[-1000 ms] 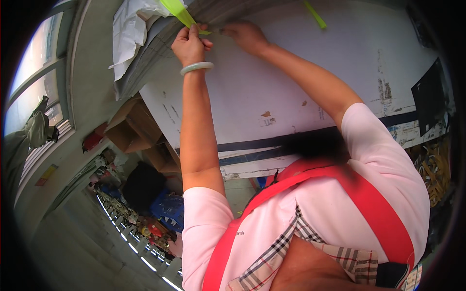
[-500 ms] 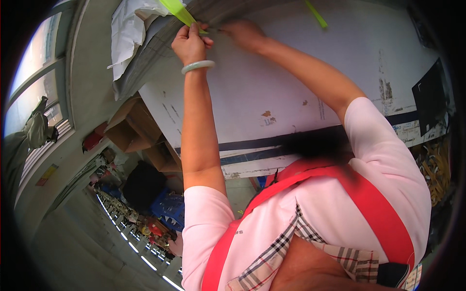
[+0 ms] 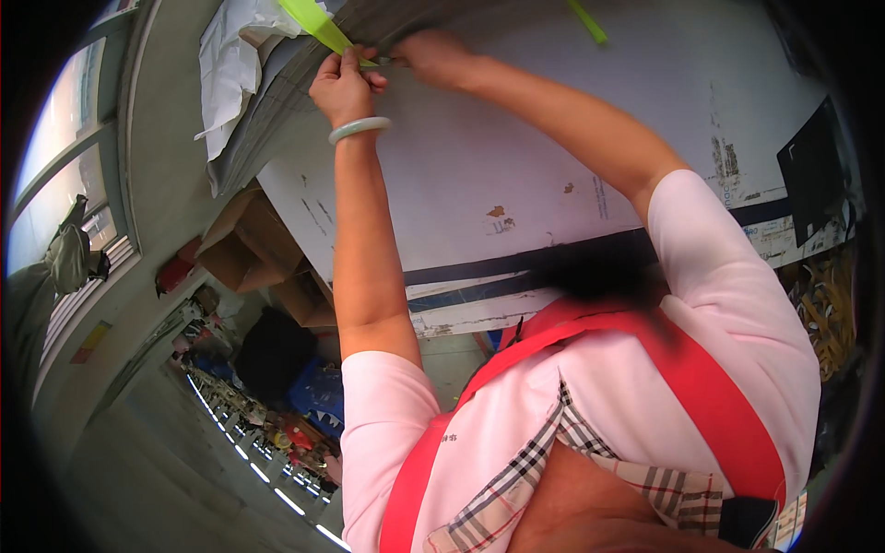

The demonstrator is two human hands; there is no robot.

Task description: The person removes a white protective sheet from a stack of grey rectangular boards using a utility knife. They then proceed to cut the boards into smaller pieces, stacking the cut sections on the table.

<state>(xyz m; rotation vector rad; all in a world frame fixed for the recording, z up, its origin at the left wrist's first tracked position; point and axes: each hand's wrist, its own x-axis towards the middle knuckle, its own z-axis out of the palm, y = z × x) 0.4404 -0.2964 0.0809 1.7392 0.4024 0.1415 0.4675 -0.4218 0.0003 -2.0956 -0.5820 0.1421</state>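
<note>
At eleven o'clock, the left hand (image 3: 342, 90) pinches the green strip (image 3: 315, 23); nearer twelve, the right hand (image 3: 438, 58) has edged closer, bringing both near its end; right fingers' hold unclear.

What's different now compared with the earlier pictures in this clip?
The right hand has moved left, a little closer to the left hand; its grip is unclear. The camera view has also shifted slightly. The left hand still pinches the yellow-green strip, and the second strip still lies on the table.
</note>
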